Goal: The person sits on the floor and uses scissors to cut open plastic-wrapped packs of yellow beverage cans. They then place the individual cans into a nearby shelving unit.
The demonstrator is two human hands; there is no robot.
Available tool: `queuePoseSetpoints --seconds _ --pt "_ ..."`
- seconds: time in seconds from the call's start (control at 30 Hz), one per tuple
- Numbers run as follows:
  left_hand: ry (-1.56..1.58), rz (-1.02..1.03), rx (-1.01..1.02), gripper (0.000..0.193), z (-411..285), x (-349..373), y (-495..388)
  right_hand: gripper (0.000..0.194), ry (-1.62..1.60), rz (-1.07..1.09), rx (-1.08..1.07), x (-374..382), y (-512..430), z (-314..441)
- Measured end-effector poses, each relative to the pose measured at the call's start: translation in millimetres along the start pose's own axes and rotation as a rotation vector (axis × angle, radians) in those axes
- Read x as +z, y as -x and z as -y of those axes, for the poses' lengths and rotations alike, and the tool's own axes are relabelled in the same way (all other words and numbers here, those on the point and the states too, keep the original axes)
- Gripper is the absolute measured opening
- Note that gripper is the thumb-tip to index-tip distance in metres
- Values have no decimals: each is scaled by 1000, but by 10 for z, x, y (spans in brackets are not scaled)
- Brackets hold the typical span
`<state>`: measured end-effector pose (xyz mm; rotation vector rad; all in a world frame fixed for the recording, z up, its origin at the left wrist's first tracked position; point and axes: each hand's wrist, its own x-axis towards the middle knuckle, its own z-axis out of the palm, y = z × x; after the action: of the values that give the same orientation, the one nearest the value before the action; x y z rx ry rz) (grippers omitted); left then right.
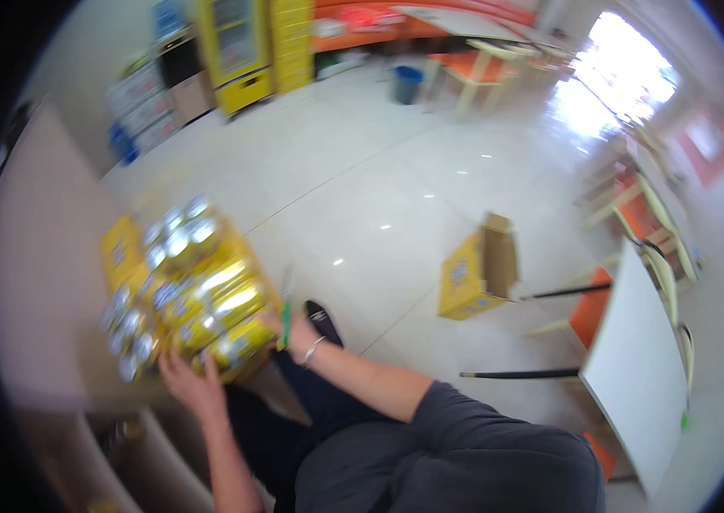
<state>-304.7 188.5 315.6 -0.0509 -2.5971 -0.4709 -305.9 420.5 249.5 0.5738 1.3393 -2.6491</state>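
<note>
Several yellow drink cans [234, 301] with silver tops fill a yellow cardboard box with its flap folded out, at the left before me. Some cans lie on their sides in the middle; others stand in groups at the far side and at the left. My left hand [192, 385] rests with spread fingers on the near cans; whether it grips one cannot be told. My right hand [295, 333], with a bracelet at the wrist, is at the right edge of the cans and holds a knife [286, 308] with a green handle, its blade pointing away from me.
An opened yellow carton [477, 276] lies on the tiled floor. White tables [637, 365] and chairs with orange seats stand at the right. Shelves [137, 455] are at the lower left. Farther off are a yellow fridge [237, 58], a blue bin [407, 85] and stacked boxes [144, 106].
</note>
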Motion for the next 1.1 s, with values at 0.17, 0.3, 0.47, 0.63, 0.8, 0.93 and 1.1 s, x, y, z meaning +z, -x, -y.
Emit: queuePoseSetpoints --seconds 0.17,0.3,0.47,0.63,0.8,0.93,1.1 --pt "55 401 285 70 10 26 -593 61 79 15 106 57 -37 -70" --pt "37 687 438 73 23 -108 -952 62 58 -3 104 57 -28 -60" --pt "-56 756 761 55 -113 -189 -1250 63 15 -56 96 139 4 4" --pt "-49 670 715 44 200 -183 -1149 46 -72 3 42 101 -48 -29" --pt "400 46 323 45 523 -407 -798 44 -90 69 74 -34 -125 27" --pt "1129 -327 -204 50 778 -677 -35 46 -49 131 113 -31 -128 116" --pt "714 -416 -552 47 1682 -996 641 50 8 81 119 35 -33 220"
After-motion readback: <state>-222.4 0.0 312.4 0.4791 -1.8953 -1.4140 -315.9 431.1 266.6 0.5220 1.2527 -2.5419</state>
